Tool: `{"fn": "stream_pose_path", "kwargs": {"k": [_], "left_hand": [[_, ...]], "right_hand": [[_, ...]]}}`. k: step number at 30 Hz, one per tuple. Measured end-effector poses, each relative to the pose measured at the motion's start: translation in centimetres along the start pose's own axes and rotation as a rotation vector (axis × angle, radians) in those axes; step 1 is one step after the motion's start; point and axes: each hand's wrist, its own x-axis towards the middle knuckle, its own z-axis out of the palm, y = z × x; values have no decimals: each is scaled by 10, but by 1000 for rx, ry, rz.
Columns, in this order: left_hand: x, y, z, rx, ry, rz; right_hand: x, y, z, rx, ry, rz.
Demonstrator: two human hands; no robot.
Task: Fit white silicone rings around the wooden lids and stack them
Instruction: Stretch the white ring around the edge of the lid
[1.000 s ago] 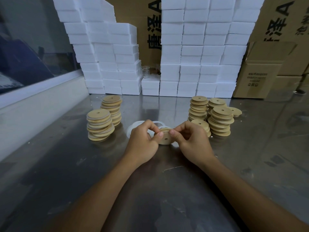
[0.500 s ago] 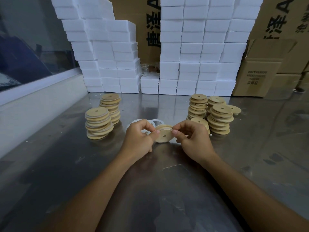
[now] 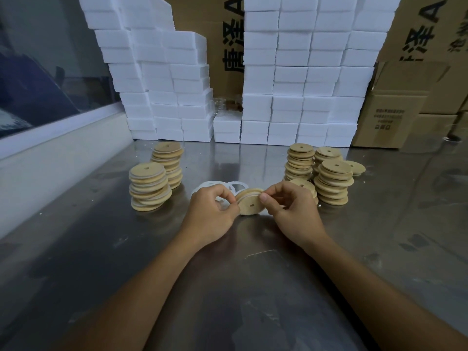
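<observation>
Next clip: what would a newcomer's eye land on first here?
Two hands meet at the centre: the left hand and right hand pinch one wooden lid with a white ring on its rim. Lid stacks flank them, left and right, before a wall of white foam blocks.

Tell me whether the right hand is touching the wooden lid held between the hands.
Touching. The head view shows the right hand pinching the wooden lid at its right edge, thumb tip pressed on its face.

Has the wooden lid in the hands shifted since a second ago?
No real shift: the wooden lid stays between both hands, just right of the loose silicone rings.
</observation>
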Motion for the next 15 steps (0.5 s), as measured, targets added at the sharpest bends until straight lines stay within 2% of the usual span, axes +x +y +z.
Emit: {"fn": "stream_pose_path", "kwargs": {"k": [10, 15], "left_hand": [[4, -6, -1, -3, 16, -85], [2, -8, 3, 33, 42, -13]], "right_hand": [[2, 6, 0, 44, -30, 136], [4, 6, 1, -42, -9, 54]]}}
